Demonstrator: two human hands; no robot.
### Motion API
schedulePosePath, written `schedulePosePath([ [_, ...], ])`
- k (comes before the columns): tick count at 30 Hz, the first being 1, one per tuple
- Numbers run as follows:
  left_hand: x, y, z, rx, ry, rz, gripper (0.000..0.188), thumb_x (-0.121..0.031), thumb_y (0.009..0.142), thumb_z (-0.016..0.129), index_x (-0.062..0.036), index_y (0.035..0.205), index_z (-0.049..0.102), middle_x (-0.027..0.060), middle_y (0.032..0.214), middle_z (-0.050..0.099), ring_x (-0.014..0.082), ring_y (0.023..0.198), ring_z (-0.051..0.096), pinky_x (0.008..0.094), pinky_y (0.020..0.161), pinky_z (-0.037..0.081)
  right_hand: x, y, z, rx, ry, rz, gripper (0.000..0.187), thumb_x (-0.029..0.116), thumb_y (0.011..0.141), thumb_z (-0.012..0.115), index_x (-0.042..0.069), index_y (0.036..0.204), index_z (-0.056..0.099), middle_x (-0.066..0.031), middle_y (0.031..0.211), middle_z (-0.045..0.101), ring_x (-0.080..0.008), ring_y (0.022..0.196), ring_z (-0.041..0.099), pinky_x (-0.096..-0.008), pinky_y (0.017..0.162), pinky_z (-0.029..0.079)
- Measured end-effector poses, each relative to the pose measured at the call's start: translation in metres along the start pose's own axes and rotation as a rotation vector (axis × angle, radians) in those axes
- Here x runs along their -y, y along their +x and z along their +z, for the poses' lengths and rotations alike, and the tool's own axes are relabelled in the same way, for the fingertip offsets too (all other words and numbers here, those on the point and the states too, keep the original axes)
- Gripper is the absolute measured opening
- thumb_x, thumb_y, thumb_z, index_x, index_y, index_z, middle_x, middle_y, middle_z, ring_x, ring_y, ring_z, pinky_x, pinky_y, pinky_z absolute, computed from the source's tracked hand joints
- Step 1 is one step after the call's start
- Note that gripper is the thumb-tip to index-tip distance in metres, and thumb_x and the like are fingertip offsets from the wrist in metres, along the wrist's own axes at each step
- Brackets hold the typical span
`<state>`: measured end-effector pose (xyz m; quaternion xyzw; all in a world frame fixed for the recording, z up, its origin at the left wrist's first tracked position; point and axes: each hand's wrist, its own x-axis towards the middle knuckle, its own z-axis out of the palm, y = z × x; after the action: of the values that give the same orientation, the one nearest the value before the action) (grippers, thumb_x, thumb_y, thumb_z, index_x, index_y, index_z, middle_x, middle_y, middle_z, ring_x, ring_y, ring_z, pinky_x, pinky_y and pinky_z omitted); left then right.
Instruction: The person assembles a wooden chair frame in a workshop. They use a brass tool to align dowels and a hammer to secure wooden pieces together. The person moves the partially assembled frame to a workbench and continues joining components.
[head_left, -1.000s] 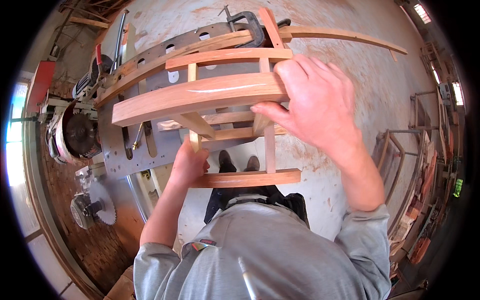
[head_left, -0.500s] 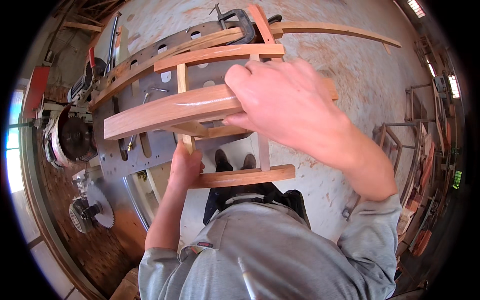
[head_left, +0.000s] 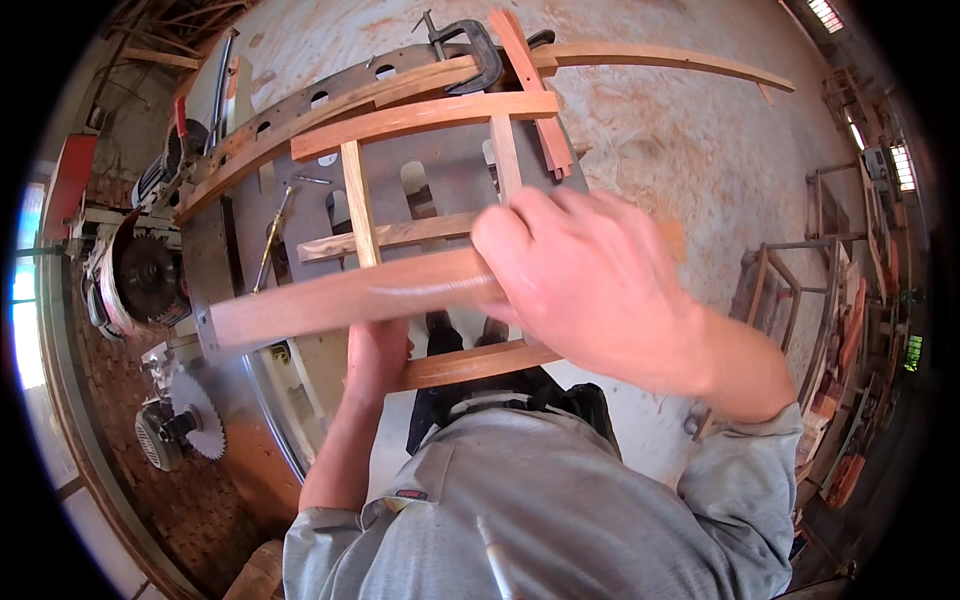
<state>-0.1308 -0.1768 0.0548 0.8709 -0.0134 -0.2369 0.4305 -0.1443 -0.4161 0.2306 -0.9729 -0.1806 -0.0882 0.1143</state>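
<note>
My right hand (head_left: 600, 285) is closed around a thick wooden bar (head_left: 370, 292), blurred by motion and slanting down to the left. The bar passes in front of a ladder-like wooden frame (head_left: 430, 117), which has two long rails joined by two crosspieces. My left hand (head_left: 378, 350) is closed on the frame's left crosspiece, close to the near rail (head_left: 475, 365); the bar and my own hand partly hide its fingers. The frame's far rail rests over the metal bench (head_left: 225, 285). Behind the bar, a loose-looking wooden strip (head_left: 425, 235) crosses under the frame.
A C-clamp (head_left: 485, 60) holds a long wooden strip (head_left: 400, 85) along the bench's far side. Reddish wood pieces (head_left: 530, 90) lie beside it. A thin metal tool (head_left: 272, 240) lies on the bench. Circular saw blades (head_left: 195, 415) stand at left; metal racks (head_left: 790, 285) at right.
The bar and my right hand have moved nearer to my body, with the bar's left end lower. The frame's far rail has shifted slightly left, uncovering the strip behind.
</note>
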Motion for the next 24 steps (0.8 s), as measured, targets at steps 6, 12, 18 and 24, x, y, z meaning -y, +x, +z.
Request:
schedulePosePath([
  [6,0.071,-0.020,0.031,-0.198,0.124,0.362,0.014,-0.014,0.089,0.057,-0.0028,0.095,0.062,0.0099,0.081,0.063,0.0154,0.071,0.061,0.0317,0.062,0.050,0.004,-0.035,-0.012,-0.031,-0.015,-0.063,0.038,0.018,0.055,0.078,0.009,0.079,0.050,-0.0056,0.073,0.051,-0.0239,0.062,0.056,-0.0360,0.055,0.043],
  [12,0.072,-0.043,0.027,0.084,-1.165,0.064,0.045,-0.032,0.090,0.062,-0.0021,0.121,0.049,0.0070,0.096,0.058,0.0145,0.081,0.056,0.0324,0.068,0.049,0.017,-0.074,-0.026,-0.173,-0.106,-0.114,0.021,0.015,0.065,0.065,0.009,0.070,0.046,-0.0017,0.064,0.039,-0.0149,0.053,0.045,-0.0281,0.049,0.037],
  [18,0.010,-0.046,0.022,-0.335,-0.206,0.231,0.035,-0.011,0.087,0.063,-0.0037,0.118,0.049,-0.0001,0.077,0.054,0.0109,0.064,0.051,0.0270,0.053,0.044,0.053,-0.124,-0.035,-0.140,-0.079,0.047,0.034,0.017,0.057,0.075,0.005,0.080,0.054,-0.0058,0.071,0.048,-0.0212,0.056,0.053,-0.0334,0.046,0.043],
  [24,0.008,-0.059,0.017,-0.264,-0.175,0.256,0.038,-0.006,0.083,0.062,-0.0024,0.119,0.050,0.0021,0.079,0.055,0.0088,0.067,0.050,0.0257,0.057,0.045,0.101,-0.156,-0.037,-0.072,0.003,0.207,0.034,0.019,0.060,0.077,0.004,0.084,0.057,-0.0067,0.075,0.052,-0.0222,0.055,0.057,-0.0343,0.045,0.045],
])
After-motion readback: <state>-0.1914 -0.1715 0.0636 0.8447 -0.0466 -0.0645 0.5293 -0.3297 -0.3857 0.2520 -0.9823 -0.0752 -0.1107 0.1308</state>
